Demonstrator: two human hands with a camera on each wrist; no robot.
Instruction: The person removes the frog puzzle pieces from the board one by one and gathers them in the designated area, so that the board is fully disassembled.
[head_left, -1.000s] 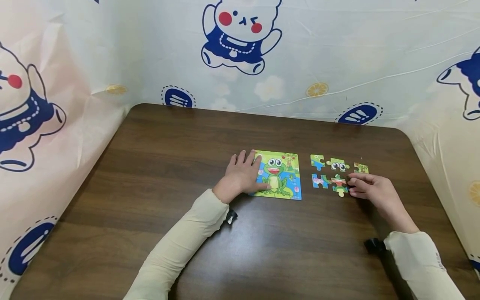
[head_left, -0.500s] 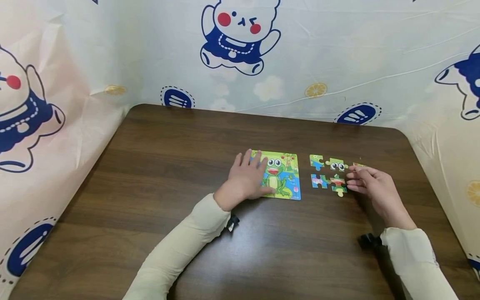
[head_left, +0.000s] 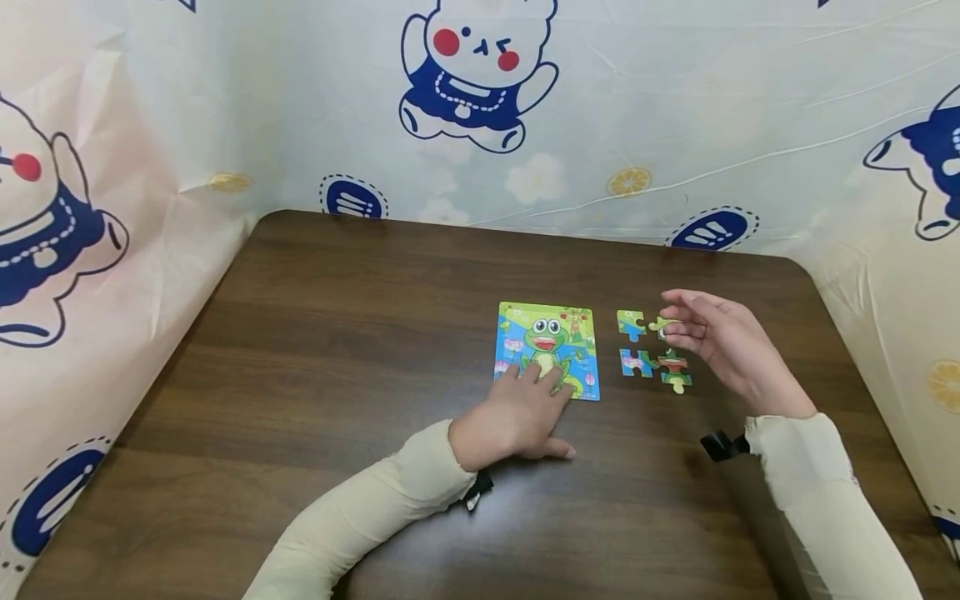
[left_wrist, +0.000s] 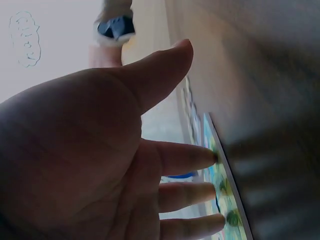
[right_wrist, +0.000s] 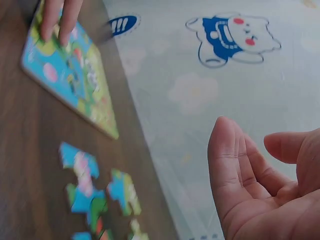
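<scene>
"On the dark brown, wood-grained table [head_left: 360, 333], what's that?"
"A square, green-and-blue frog board [head_left: 545, 340]. The left hand [head_left: 525, 417] touches it with straight fingers, maybe to steady it."
"And the right hand [head_left: 720, 337]?"
"Empty, loosely curved, near small, flat, frog-picture puzzle pieces [head_left: 633, 363]."

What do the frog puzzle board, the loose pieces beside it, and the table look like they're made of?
Frog board: probably cardboard or thin wood with a smooth printed face; it looks flat and stiff, with a plain cut edge.
Loose pieces: likely printed card or thin board, given their crisp interlocking outlines.
Table: wood or wood-look laminate, satin finish; brown grain with soft glare.
</scene>
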